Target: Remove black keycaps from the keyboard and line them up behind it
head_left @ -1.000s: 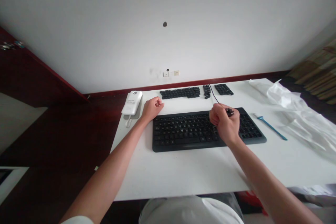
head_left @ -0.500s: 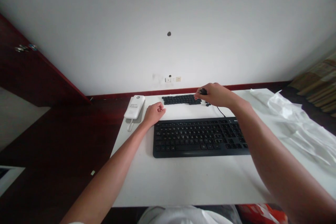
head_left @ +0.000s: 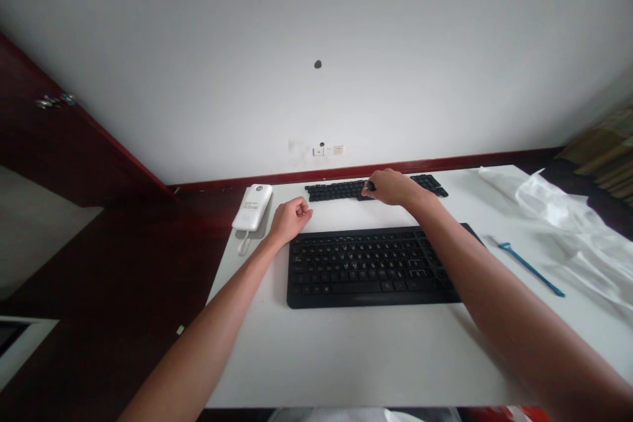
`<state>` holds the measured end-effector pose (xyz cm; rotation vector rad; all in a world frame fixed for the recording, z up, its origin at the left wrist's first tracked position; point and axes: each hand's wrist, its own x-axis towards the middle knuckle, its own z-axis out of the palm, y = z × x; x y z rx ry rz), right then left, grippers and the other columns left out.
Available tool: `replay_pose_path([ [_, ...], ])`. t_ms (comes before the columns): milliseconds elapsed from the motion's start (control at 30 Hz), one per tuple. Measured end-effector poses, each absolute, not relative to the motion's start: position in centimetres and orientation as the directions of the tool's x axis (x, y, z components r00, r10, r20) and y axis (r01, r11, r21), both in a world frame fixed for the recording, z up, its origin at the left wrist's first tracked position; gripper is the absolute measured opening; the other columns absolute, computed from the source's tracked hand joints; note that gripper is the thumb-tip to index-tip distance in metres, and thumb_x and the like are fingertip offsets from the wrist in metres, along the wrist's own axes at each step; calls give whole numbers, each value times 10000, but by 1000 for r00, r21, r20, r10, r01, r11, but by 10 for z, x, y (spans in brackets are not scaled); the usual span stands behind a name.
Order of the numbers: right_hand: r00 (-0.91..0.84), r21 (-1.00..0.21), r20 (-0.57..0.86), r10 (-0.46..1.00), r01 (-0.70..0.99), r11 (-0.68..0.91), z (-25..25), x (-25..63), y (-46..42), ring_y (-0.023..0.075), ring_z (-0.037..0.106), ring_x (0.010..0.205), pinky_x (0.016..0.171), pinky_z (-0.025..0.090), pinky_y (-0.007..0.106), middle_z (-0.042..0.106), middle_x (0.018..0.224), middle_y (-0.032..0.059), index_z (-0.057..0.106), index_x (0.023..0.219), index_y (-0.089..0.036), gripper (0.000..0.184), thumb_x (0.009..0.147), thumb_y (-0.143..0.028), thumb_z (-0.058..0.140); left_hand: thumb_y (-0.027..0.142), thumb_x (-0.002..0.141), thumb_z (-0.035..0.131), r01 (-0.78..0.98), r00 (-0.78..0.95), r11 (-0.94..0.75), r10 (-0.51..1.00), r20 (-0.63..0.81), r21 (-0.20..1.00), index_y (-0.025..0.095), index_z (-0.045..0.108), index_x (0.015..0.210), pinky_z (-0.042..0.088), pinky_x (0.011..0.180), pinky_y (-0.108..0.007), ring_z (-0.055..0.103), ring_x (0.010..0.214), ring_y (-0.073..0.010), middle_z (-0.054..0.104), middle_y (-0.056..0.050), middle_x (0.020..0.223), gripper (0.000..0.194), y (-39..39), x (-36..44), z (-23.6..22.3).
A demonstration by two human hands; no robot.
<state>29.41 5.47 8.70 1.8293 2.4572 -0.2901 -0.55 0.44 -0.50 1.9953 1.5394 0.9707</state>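
Note:
A black keyboard (head_left: pixel 346 287) lies on the white table. Some of its key places look bare, with pale outlines showing. Behind it, rows of loose black keycaps (head_left: pixel 331 191) are laid out, and another group of keycaps (head_left: pixel 428 183) sits to the right. Above the right end of the first rows, my right hand (head_left: pixel 393 186) pinches a small black object (head_left: pixel 370 185), mostly covered by the fingers. My left hand (head_left: pixel 291 217) rests with curled fingers at the keyboard's back left corner, and nothing shows in it.
A white power bank (head_left: pixel 253 208) with a short strap lies at the table's left edge. On the right are a blue stick-like tool (head_left: pixel 531 269) and a crumpled white plastic sheet (head_left: pixel 554 211). Sockets (head_left: pixel 328 151) are on the wall behind.
My right hand has moved left and slightly down toward the keycap rows, uncovering the right group of keycaps and the blue tool. The left hand stays nearly where it was.

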Motion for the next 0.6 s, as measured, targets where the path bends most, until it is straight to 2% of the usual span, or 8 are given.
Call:
replay_pose_path([
  [400,-364,-116,-201,909,931,347,76,286,52,345,725,1072,879,536,407,780,1094,166,826,1045,-196,220,940,-324,682,339,851,652,640,145,-285,957,251,714,216,521,728,310,596,-250,443,570,-115,501,66,590,218,5,-5,-5],
  [600,-302,-101,-122,946,951,291,82,283,48,355,741,982,813,541,424,772,1018,185,819,1085,-191,256,951,-335,654,342,854,656,642,144,-282,958,250,713,218,527,731,312,601,-248,441,567,-114,491,71,582,217,6,-6,-8],
])
